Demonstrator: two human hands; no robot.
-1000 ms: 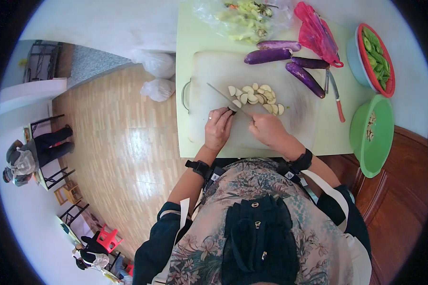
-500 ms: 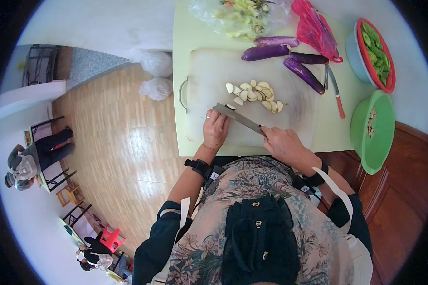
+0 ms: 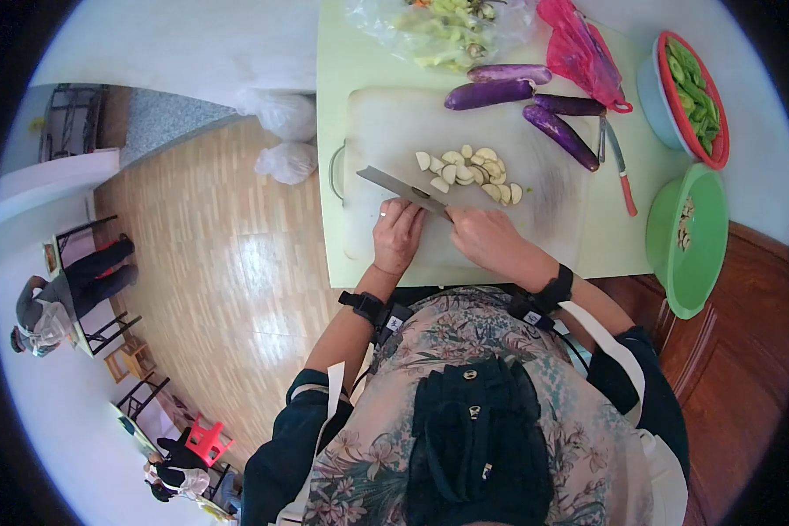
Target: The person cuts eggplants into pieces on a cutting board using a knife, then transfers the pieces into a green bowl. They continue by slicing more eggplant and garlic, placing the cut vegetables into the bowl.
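Observation:
My right hand [image 3: 491, 238] is closed round the handle of a kitchen knife [image 3: 393, 183], whose broad blade points up and left across the white cutting board [image 3: 373, 118]. Right behind the blade, my left hand [image 3: 398, 235] presses down with bent fingers held together. Whatever lies under those fingertips is hidden. Beyond the blade, several pale half-round eggplant pieces [image 3: 476, 168] lie in a loose heap. Whole purple eggplants [image 3: 489, 94] rest at the board's far edge and right corner.
A red-handled peeler or knife [image 3: 624, 175] lies right of the board. Farther right stand a green basin [image 3: 717, 206] with pale scraps and a red-rimmed bowl [image 3: 723, 149] of green vegetables. Pink plastic [image 3: 579, 53] and a clear bag [image 3: 508, 31] with trimmings lie behind. People are far left.
My right hand has slid the knife left and slightly up, so more blade reaches past my left fingers. The slice beside the blade has joined the heap. My left hand stays nearly in place.

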